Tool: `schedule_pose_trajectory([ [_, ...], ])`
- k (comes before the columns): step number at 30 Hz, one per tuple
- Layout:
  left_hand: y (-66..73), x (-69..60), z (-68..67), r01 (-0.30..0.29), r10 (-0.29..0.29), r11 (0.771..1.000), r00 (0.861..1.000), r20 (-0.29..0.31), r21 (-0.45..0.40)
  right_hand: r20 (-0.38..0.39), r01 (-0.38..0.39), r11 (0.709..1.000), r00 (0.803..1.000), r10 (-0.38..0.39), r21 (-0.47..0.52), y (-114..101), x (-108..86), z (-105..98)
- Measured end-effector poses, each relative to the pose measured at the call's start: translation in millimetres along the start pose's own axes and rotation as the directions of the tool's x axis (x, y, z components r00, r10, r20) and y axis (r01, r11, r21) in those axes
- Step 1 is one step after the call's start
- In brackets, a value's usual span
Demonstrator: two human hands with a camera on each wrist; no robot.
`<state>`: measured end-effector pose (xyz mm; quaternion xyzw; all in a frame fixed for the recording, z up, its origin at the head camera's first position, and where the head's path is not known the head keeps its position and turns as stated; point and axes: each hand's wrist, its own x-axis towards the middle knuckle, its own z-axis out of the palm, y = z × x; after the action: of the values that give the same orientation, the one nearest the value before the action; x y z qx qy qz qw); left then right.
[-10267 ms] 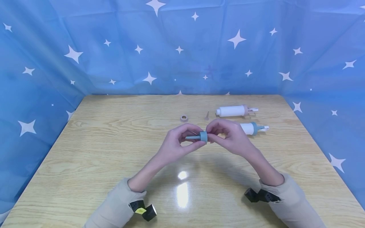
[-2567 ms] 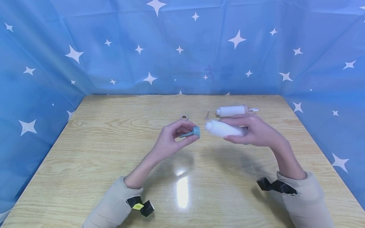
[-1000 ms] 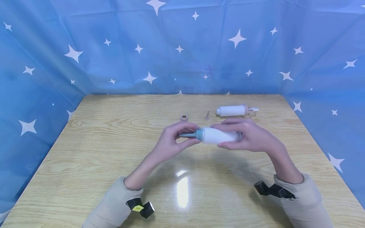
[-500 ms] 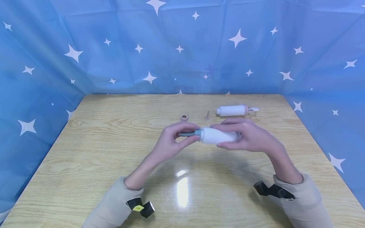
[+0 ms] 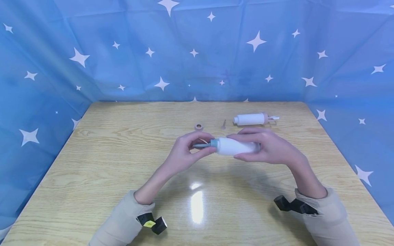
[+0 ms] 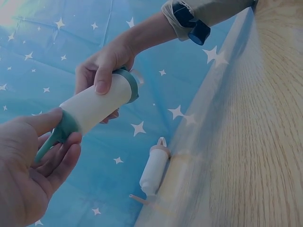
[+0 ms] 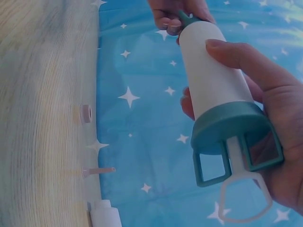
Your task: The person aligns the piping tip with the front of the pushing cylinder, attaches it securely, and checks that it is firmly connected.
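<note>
A white icing syringe (image 5: 234,147) is held level above the table by both hands. My right hand (image 5: 270,147) grips its barrel, thumb on one side and fingers on the other. In the right wrist view, its teal finger-loop end (image 7: 232,123) and pale plunger rod (image 7: 235,153) stick out past that hand. My left hand (image 5: 182,155) pinches the teal collar (image 6: 67,124) at the front end between thumb and fingers. A slim teal nozzle (image 5: 201,145) points from the collar into the left palm. Collar and barrel meet; whether the thread is tight cannot be seen.
Beyond the hands on the wooden table (image 5: 123,136) lie a small pink ring (image 5: 198,130), a pink nozzle (image 5: 224,125) and a second white syringe (image 5: 250,119) with a pink end. A blue star-patterned cloth (image 5: 197,68) hangs behind the table.
Earlier both hands held the teal collar and nozzle. My right hand then picked up the teal-ended syringe and brought its tip to the collar. Over the last second the left fingers shifted slightly on the collar.
</note>
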<state>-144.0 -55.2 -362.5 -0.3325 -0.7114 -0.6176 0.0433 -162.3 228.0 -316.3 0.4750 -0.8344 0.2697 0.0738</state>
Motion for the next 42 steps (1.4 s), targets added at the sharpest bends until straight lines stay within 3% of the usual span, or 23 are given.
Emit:
schedule_pose_trajectory([
  [6, 0.4, 0.4, 0.4, -0.056, 0.056, 0.998, 0.998, -0.012, 0.015, 0.002, -0.007, 1.0, 1.0, 0.007, 0.0, 0.5, -0.4, 0.1],
  [15, -0.3, 0.6, 0.8, -0.089, 0.089, 0.996, 0.996, -0.025, 0.005, 0.009, -0.022, 1.0, 1.0, 0.022, -0.016, 0.9, 0.1, 0.5],
  [27, 2.1, 0.3, -0.7, 0.024, -0.024, 1.0, 1.0, -0.016, -0.003, -0.006, -0.004, 1.0, 1.0, 0.003, -0.016, -0.4, 0.0, 0.6],
  [42, 0.4, 0.5, -0.2, -0.085, 0.087, 0.996, 0.996, -0.03, 0.041, 0.008, -0.013, 1.0, 1.0, 0.013, -0.018, 2.4, 0.4, 0.8],
])
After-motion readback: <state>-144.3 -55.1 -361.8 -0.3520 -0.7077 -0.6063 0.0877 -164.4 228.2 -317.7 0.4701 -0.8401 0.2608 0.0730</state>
